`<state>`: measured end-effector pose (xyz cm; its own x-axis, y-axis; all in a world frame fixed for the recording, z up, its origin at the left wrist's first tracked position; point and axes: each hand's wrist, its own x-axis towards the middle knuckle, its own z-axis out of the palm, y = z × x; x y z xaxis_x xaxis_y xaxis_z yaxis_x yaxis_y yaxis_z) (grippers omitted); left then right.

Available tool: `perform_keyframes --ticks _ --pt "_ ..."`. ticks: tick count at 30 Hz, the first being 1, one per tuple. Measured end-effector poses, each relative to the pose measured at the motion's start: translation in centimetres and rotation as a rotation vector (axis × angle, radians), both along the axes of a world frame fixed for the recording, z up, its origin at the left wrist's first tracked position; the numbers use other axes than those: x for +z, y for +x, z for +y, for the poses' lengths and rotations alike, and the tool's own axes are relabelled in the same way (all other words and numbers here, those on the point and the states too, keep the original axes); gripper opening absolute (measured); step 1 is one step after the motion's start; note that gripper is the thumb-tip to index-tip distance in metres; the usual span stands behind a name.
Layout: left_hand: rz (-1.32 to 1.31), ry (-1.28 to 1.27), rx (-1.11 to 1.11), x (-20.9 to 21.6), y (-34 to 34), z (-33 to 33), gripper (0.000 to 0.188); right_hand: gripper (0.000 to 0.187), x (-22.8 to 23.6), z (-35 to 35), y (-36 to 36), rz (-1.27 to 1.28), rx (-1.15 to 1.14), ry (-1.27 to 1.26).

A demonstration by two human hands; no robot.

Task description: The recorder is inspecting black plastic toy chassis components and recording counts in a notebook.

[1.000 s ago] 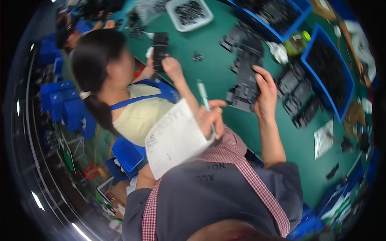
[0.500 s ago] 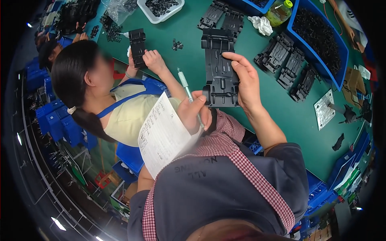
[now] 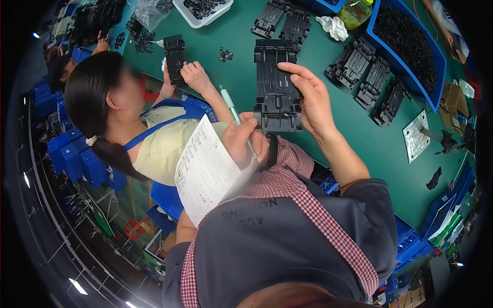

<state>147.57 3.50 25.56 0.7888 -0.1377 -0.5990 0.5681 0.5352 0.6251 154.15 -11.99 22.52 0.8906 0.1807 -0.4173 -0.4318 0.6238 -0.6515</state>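
A black plastic toy-car chassis (image 3: 273, 90) is held up over the table's near edge, its moulded side facing me. My right hand (image 3: 314, 102) grips its right edge, with the index finger stretched across its surface. At the lower left corner, my left hand (image 3: 242, 137) pinches the chassis with thumb and fingers. A pale green pen (image 3: 229, 105) sticks up from that same left hand. Handwritten white paper sheets (image 3: 203, 172) hang below the left hand, seemingly held there too; their upper edge is partly hidden by it.
To my left a co-worker (image 3: 110, 108) holds another black chassis (image 3: 175, 57). Several more chassis (image 3: 373, 84) lie on the green table (image 3: 334, 120), right of mine and beyond it. A blue bin (image 3: 438, 66) of small black parts, a jar (image 3: 354, 15), crumpled tissue (image 3: 333, 28) and a white tray (image 3: 205, 21) stand around.
The chassis has shifted slightly left and turned a little more upright. My right index finger has slid a little left with it; the pen and left hand moved slightly left.
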Motion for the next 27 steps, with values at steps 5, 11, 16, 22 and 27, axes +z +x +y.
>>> perform_keyframes --ticks 5,11,16,22,27 --pt "-0.034 0.004 0.005 -0.3 0.1 0.4 0.015 0.026 -0.3 0.2 0.2 0.001 0.055 0.012" --pt "-0.002 -0.002 0.076 0.3 0.3 0.1 0.015 0.028 -0.4 0.3 0.0 0.003 0.065 0.023" --pt "-0.085 -0.017 0.085 -0.2 0.3 0.1 0.032 0.028 -1.0 0.2 -0.9 -0.259 -0.053 -0.406" --pt "-0.025 0.187 -0.048 0.6 0.6 0.1 0.048 0.039 0.3 0.0 -1.2 -0.866 -0.178 -1.124" --pt "-0.109 0.137 0.019 0.0 0.4 0.2 0.029 0.052 -0.2 0.6 -1.4 -0.932 -0.128 -1.097"
